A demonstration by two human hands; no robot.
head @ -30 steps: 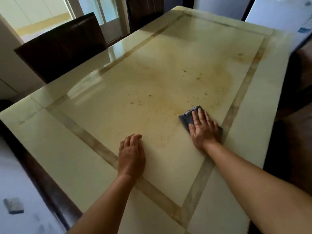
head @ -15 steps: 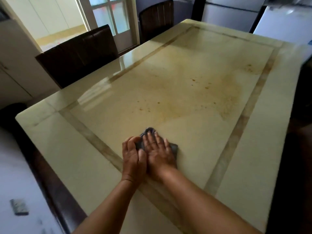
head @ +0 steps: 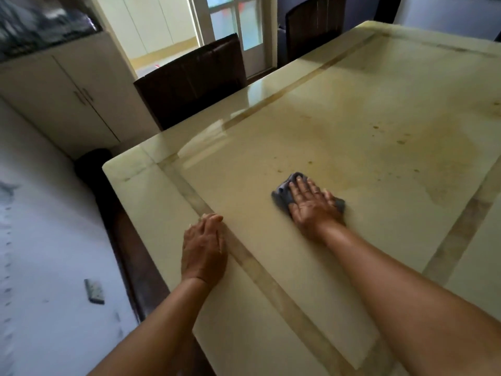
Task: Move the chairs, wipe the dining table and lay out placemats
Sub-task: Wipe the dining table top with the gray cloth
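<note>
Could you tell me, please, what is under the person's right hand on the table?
A grey cloth lies flat under the right hand on the table; its edges show, its middle is covered.

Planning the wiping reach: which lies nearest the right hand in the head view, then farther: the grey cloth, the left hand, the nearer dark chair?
1. grey cloth, under the right hand.
2. left hand, to its left, on the table border.
3. nearer dark chair, beyond the far-left edge.

The dining table point(head: 352, 126) has a glossy, smooth stone-like top with brownish smears and specks. The grey cloth point(head: 284, 196) looks soft and matt. The chair point(head: 189, 80) backs look like dark leather.
</note>
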